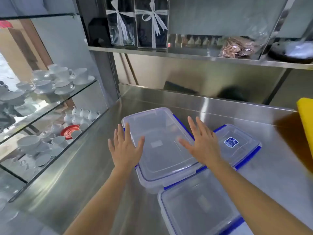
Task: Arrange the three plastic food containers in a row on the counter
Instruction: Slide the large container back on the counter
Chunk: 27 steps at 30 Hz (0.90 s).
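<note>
Three clear plastic containers with blue clip lids lie on the steel counter (81, 167). The largest container (160, 133) is in the middle, set at an angle. A smaller one with a blue label (240, 146) lies to its right, touching it. A third container (199, 209) sits nearest me, partly cut off by the frame's bottom edge. My left hand (126, 150) hovers with fingers spread over the large container's left edge. My right hand (203, 145) is spread flat over its right edge. Neither hand grips anything.
Glass shelves (55, 106) at the left hold white cups, saucers and a red saucer (69, 131). A steel shelf (186, 54) above the counter carries ribbon-tied boxes (137, 22) and a wrapped packet (237, 47). A yellow board (306, 124) stands at the right edge.
</note>
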Each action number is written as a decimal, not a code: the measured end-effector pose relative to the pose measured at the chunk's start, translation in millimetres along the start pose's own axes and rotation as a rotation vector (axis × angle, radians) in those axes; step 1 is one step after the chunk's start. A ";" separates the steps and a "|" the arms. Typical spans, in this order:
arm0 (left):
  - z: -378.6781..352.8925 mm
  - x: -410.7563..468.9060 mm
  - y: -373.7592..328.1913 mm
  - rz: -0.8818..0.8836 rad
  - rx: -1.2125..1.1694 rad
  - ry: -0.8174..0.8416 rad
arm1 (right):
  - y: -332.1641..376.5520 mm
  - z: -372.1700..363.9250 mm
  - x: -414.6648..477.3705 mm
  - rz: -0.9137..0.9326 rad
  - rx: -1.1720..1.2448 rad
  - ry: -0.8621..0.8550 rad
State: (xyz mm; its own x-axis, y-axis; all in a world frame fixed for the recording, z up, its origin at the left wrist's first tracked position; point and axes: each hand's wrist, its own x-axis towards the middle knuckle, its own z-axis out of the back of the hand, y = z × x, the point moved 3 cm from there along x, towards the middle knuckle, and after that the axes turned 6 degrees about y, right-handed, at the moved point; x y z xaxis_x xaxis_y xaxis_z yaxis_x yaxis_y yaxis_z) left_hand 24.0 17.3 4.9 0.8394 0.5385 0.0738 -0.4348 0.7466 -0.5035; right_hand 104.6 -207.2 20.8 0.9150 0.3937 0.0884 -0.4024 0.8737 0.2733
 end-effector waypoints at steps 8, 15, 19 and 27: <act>1.8 -5.0 14.7 0.559 -0.569 0.544 | -9.1 -22.7 6.5 -0.261 0.357 0.252; -2.2 13.2 19.0 0.404 -0.716 0.522 | -8.6 -31.7 17.7 -0.376 0.768 0.277; -1.3 40.0 29.7 0.347 -0.790 0.450 | 3.4 -40.9 22.8 -0.396 0.951 0.224; 16.1 114.0 41.2 0.254 -0.861 0.432 | 36.3 -53.3 62.3 -0.265 1.085 0.250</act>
State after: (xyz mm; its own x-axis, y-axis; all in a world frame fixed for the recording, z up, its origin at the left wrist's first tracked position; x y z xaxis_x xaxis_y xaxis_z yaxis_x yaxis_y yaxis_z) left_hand 96.5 115.7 6.5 0.8753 0.3270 -0.3561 -0.3764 -0.0016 -0.9265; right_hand 145.4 -135.7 -14.9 0.8866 0.3859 -0.2550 0.1518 0.2782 0.9485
